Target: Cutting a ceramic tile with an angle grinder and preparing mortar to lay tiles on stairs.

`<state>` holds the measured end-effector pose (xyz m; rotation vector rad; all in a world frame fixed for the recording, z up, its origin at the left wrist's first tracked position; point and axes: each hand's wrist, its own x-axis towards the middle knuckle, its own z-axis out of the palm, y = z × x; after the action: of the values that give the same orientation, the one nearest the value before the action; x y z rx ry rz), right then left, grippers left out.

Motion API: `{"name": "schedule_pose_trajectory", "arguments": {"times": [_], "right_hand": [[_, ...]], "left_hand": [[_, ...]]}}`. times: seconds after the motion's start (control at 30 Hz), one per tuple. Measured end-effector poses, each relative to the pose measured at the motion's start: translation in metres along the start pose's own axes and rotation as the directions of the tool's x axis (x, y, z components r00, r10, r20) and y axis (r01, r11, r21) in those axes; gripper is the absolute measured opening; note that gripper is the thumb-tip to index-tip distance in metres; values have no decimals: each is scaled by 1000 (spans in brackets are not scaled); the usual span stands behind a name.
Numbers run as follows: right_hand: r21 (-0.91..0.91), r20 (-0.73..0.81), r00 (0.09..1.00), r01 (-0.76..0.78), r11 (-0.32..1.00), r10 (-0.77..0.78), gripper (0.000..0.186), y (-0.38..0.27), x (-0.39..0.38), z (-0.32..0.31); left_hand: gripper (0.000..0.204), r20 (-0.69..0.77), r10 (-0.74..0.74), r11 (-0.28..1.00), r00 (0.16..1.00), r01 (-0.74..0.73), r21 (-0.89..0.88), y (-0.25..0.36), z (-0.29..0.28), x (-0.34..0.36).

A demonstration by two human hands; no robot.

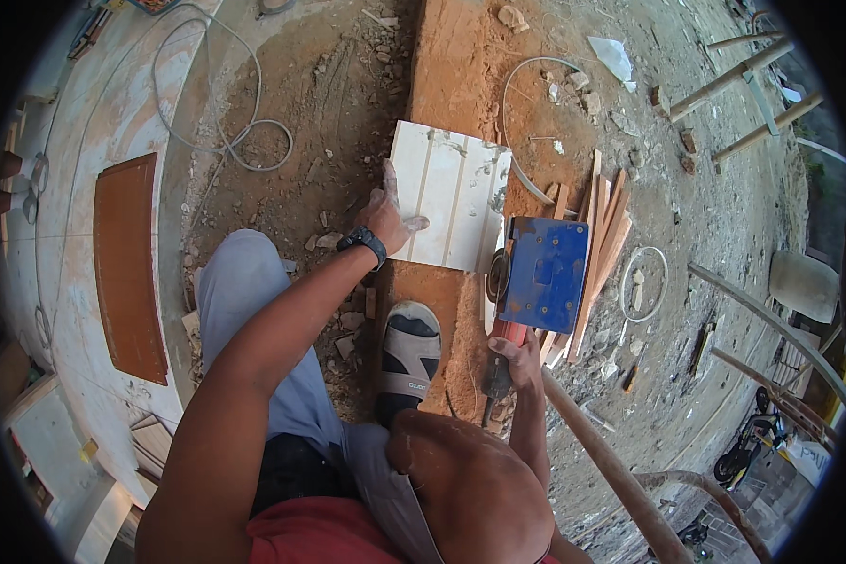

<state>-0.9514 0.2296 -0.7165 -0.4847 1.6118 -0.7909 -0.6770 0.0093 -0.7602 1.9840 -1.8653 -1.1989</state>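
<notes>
A square pale tile (449, 199) with darker stripes across its face and grey smears rests on the orange, dusty ledge. My left hand (383, 214) grips its left edge, thumb stretched over the top face and index finger along the side. My right hand (519, 352) is wrapped around the red and black body of a handheld power cutter (543, 273). The cutter's wide blue base plate is turned up toward me, and a round disc shows at its left side, close to the tile's lower right corner. Whether the disc is spinning, I cannot tell.
My sandalled foot (410, 355) stands on the ledge (453, 56) below the tile. Thin wooden strips (596, 254) lie right of the cutter. A hose (254, 103) coils at upper left, near a brown panel (130, 268). Poles (620, 470) and rubble lie to the right.
</notes>
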Motion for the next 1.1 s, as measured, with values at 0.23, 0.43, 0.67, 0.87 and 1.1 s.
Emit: {"name": "schedule_pose_trajectory", "arguments": {"times": [0.23, 0.43, 0.67, 0.87, 1.1], "right_hand": [[-45, -9, 1000, -9, 999, 8, 65, -5, -4, 0], [-42, -3, 1000, -26, 999, 26, 68, -9, -7, 1], [-34, 2, 998, -69, 997, 69, 69, 0, -9, -3], [-22, -3, 999, -37, 999, 37, 67, 8, -15, 0], [-36, -4, 998, -67, 997, 67, 66, 11, -23, -1]], "left_hand": [[124, 0, 6, 1000, 1000, -6, -9, 3, -1, -2], [123, -1, 4, 1000, 1000, -4, 9, 3, 0, -2], [122, -22, 31, 999, 999, -31, -26, 0, 2, -3], [121, 9, -5, 1000, 1000, 5, -13, 3, -3, -4], [123, 11, -12, 1000, 1000, 12, -12, 2, -1, -1]]}}
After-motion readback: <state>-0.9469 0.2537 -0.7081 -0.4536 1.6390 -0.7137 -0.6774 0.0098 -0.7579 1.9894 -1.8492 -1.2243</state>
